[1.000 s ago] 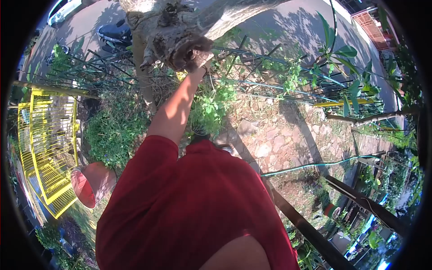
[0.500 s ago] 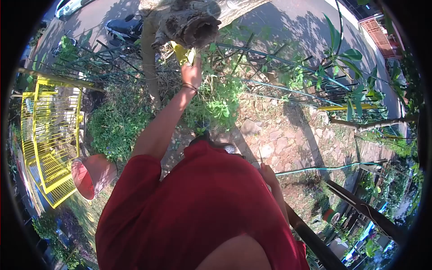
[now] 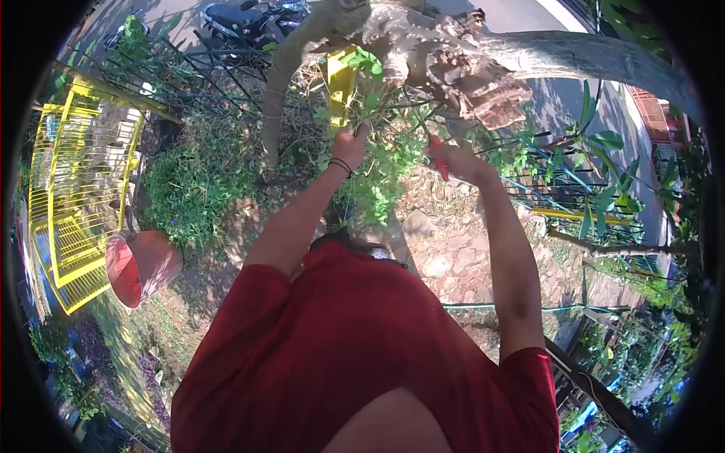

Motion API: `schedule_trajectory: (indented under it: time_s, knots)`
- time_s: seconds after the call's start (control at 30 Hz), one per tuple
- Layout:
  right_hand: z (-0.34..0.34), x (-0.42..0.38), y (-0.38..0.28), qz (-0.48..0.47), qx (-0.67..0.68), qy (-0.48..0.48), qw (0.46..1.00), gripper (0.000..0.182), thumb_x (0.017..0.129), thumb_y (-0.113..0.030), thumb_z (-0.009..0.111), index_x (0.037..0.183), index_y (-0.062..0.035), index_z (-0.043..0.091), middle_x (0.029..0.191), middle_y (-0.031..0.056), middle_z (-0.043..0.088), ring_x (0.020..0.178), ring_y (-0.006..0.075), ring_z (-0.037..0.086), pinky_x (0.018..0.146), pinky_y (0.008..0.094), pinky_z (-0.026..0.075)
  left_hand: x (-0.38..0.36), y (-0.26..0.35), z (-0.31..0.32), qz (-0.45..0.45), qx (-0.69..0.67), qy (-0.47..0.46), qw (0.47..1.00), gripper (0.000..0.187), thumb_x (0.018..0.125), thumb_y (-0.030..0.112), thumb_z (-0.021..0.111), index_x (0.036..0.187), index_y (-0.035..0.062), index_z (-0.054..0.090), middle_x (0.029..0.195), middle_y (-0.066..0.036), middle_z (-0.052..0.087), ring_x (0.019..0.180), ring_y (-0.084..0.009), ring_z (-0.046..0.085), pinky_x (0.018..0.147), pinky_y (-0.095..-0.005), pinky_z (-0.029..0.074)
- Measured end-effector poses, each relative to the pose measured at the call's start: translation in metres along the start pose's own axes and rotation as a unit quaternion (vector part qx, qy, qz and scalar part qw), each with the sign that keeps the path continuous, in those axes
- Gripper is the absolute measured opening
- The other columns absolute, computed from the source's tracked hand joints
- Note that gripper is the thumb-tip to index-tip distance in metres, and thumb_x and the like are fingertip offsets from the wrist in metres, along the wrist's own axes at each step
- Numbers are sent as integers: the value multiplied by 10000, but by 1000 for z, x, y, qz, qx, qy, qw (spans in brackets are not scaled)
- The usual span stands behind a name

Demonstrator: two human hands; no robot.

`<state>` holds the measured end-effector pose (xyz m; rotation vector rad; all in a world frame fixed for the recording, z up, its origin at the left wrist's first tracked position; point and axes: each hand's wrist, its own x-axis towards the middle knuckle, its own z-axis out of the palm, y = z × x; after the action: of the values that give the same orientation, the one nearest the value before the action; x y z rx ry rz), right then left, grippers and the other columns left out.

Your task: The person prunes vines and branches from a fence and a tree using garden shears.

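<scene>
My left hand (image 3: pixel 350 146), a dark band at its wrist, is closed around thin stems of a leafy green vine (image 3: pixel 381 177). Just above that hand stands a yellow panel (image 3: pixel 341 81), partly covered by leaves. Across the vine to the right, my right hand (image 3: pixel 459 161) grips red-handled pruning shears (image 3: pixel 439 164). Their blades are hard to make out among the stems. A thick, rough tree trunk (image 3: pixel 408 45) with a broken stub (image 3: pixel 479 87) rises directly beyond both hands.
A yellow metal cage (image 3: pixel 83 189) and a reddish bucket (image 3: pixel 143 268) stand at left. A green metal fence (image 3: pixel 529 177) runs behind the plants, with a parked motorcycle (image 3: pixel 245 19) beyond. A hose (image 3: pixel 483 306) crosses the stony ground (image 3: pixel 453 257) at right.
My right hand has come up from low beside my body to the vine, with the red-handled shears in it. My left hand has dropped slightly from beneath the trunk. The view has shifted.
</scene>
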<state>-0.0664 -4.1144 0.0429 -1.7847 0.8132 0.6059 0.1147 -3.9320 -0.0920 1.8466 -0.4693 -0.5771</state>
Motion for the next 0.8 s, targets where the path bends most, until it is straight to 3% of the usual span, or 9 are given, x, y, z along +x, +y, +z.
schedule_trajectory:
  time_s: [0.1, 0.17, 0.3, 0.37, 0.47, 0.53, 0.57, 0.7, 0.8]
  knots:
    - [-19, 51, -25, 26, -78, 6, 997, 558, 934, -515, 472, 697, -32, 620, 610, 89, 546, 821, 230, 566, 874, 357, 431, -4, 14, -13, 22, 27, -27, 999, 444, 918, 413, 543, 914, -17, 651, 558, -131, 550, 510, -240, 531, 547, -387, 413]
    - [-27, 72, -46, 44, -122, -16, 991, 512, 933, -509, 470, 876, -23, 622, 629, 105, 557, 873, 241, 583, 877, 371, 435, 1, -1, -11, 9, 11, -61, 998, 427, 904, 403, 551, 1034, 10, 659, 602, -159, 584, 543, -274, 566, 587, -401, 447]
    - [-41, 113, -82, 84, -232, -57, 967, 590, 924, -537, 447, 1195, -28, 570, 627, 129, 561, 960, 264, 611, 915, 412, 423, -1, -8, -7, 28, 36, -22, 999, 398, 902, 379, 548, 1050, 26, 658, 657, -187, 609, 600, -306, 606, 632, -413, 480]
    - [-45, 132, -94, 101, -296, -72, 947, 682, 917, -572, 427, 1336, -42, 516, 606, 137, 554, 996, 277, 622, 948, 440, 407, 0, 3, -15, -14, 51, -85, 995, 368, 901, 363, 548, 1036, 38, 651, 713, -203, 631, 663, -336, 632, 666, -428, 497]
    - [-46, 145, -111, 93, -340, -104, 930, 735, 876, -613, 481, 1293, -11, 546, 570, 167, 560, 1071, 295, 621, 880, 444, 491, 0, -8, -15, -1, 37, -58, 998, 344, 900, 357, 552, 1037, 56, 647, 732, -197, 640, 675, -355, 631, 657, -434, 493]
    - [-37, 128, -126, 171, -329, -43, 928, 752, 855, -554, 584, 1318, 33, 497, 804, 216, 653, 1059, 310, 631, 725, 394, 578, 3, -16, -20, -10, 9, -49, 999, 356, 894, 329, 599, 1052, 12, 637, 718, -210, 633, 640, -321, 631, 636, -392, 482]
    - [-42, 128, -106, 137, -242, -31, 960, 722, 835, -468, 661, 1301, 58, 494, 991, 213, 664, 966, 312, 665, 623, 337, 610, 5, -20, -25, 15, 28, -62, 998, 352, 888, 324, 605, 1067, 22, 641, 735, -209, 640, 647, -325, 634, 638, -395, 486]
    - [-29, 100, -78, 24, -217, -1, 976, 616, 844, -414, 659, 1216, 67, 558, 977, 175, 674, 913, 308, 677, 699, 362, 620, -5, -38, -30, 1, 29, -80, 996, 351, 864, 320, 630, 1107, 69, 660, 712, -180, 651, 626, -302, 641, 620, -387, 495]
    - [-29, 104, -72, 75, -223, -8, 972, 491, 873, -395, 634, 1111, 33, 610, 958, 124, 661, 817, 254, 670, 622, 352, 595, -5, -57, -29, 15, 29, -56, 998, 361, 857, 328, 635, 1112, 75, 664, 666, -169, 642, 594, -277, 642, 605, -376, 499]
